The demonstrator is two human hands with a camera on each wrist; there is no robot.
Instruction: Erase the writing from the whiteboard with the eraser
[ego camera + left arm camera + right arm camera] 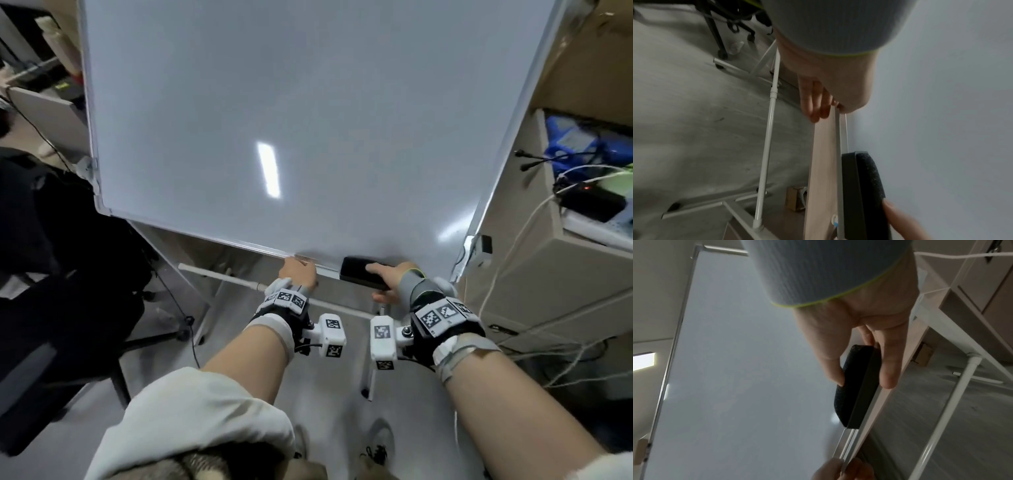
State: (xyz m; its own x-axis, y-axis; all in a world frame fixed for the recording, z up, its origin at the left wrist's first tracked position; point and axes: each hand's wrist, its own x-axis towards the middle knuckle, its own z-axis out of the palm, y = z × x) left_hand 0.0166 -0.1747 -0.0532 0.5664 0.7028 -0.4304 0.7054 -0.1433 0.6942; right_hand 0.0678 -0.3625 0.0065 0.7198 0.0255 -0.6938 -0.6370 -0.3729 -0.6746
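Black eraser [363, 273] lengthwise along whiteboard [274, 120] bottom edge.

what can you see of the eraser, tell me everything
The eraser is a long black block: a hard, smooth back and a rounded, fuzzy felt pad that faces the whiteboard. It lies lengthwise along the board's bottom edge. The right hand grips it, thumb on the felt side, fingers on the back. The left hand does not touch it.
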